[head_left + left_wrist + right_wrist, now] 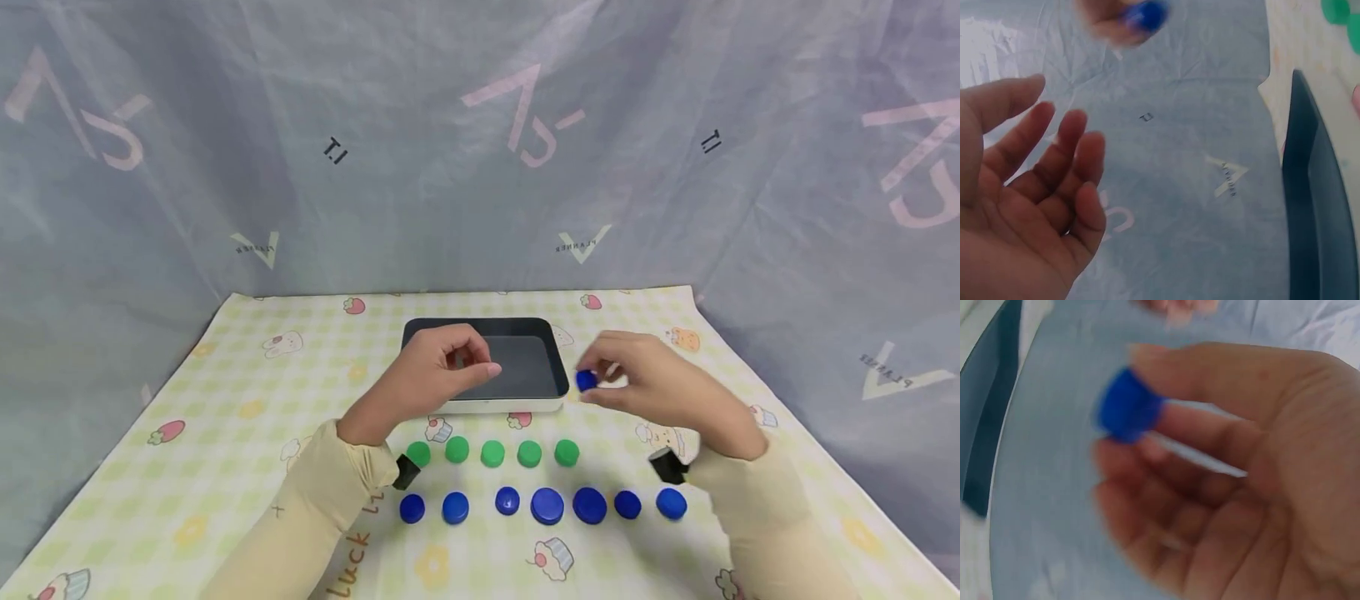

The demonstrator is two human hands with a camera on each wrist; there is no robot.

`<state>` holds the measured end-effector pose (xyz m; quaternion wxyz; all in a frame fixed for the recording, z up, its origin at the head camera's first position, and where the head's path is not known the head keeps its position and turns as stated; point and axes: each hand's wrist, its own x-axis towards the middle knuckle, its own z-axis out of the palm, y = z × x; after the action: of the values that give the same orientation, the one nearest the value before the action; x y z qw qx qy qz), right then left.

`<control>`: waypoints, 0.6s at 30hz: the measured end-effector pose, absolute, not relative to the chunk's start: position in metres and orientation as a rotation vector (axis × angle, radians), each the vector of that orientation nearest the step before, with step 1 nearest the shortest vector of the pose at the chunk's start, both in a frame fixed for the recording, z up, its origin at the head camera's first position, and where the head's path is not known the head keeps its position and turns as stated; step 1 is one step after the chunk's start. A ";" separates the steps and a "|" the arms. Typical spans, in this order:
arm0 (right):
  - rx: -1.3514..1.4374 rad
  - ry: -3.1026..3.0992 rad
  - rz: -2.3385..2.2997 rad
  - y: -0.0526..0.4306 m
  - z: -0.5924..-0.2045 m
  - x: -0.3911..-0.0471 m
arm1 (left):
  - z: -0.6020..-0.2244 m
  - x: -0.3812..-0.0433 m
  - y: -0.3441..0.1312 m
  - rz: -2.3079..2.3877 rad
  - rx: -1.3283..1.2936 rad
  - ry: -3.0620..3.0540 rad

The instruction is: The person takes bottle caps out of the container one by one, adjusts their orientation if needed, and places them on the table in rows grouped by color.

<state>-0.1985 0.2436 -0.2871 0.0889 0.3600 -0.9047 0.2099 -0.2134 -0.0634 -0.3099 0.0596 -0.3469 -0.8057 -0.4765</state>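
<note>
My right hand (pixel 637 375) pinches a small blue bottle cap (pixel 587 381) between thumb and fingertips, in the air just right of the tray. The right wrist view shows the same blue cap (pixel 1127 406), slightly blurred, at the tips of the thumb and fingers. My left hand (pixel 442 367) hovers over the left part of a dark tray (pixel 525 367) with a white outer side. Its fingers are loosely curled and nothing is in them, as the left wrist view of the hand (pixel 1041 187) shows. The left hand hides part of the tray's inside.
A row of several green caps (pixel 492 453) lies in front of the tray. Nearer to me runs a row of several blue caps (pixel 547 506) of different sizes. A checked, printed cloth (pixel 247 467) covers the table, and a grey curtain (pixel 420 208) hangs behind it.
</note>
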 end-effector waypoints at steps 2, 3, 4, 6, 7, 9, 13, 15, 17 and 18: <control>0.970 -2.831 0.554 0.263 -0.291 -0.195 | -0.307 -0.212 -0.067 -1.409 -1.065 -2.448; 0.927 -2.895 0.537 0.273 -0.295 -0.193 | -0.306 -0.211 -0.068 -1.391 -1.075 -2.454; 0.884 -2.962 0.535 0.283 -0.299 -0.191 | -0.305 -0.210 -0.069 -1.375 -1.085 -2.458; 0.785 -3.089 0.537 0.303 -0.310 -0.186 | -0.304 -0.208 -0.070 -1.341 -1.101 -2.474; 0.732 -3.149 0.535 0.312 -0.317 -0.183 | -0.304 -0.207 -0.070 -1.323 -1.112 -2.480; 0.622 -3.258 0.544 0.328 -0.332 -0.177 | -0.303 -0.207 -0.070 -1.286 -1.134 -2.489; 0.421 -3.394 0.558 0.350 -0.357 -0.168 | -0.302 -0.208 -0.070 -1.225 -1.168 -2.506; 0.348 -3.436 0.565 0.355 -0.367 -0.164 | -0.301 -0.208 -0.071 -1.207 -1.186 -2.529; 0.289 -3.467 0.569 0.358 -0.375 -0.161 | -0.301 -0.209 -0.072 -1.193 -1.201 -2.554; 0.266 -3.480 0.571 0.360 -0.378 -0.160 | -0.302 -0.209 -0.073 -1.188 -1.205 -2.564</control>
<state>-0.1595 0.3596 -0.3776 -0.1963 0.0737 -0.9649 0.1583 -0.2094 -0.0727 -0.3016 0.0348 -0.3920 -0.8342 -0.3864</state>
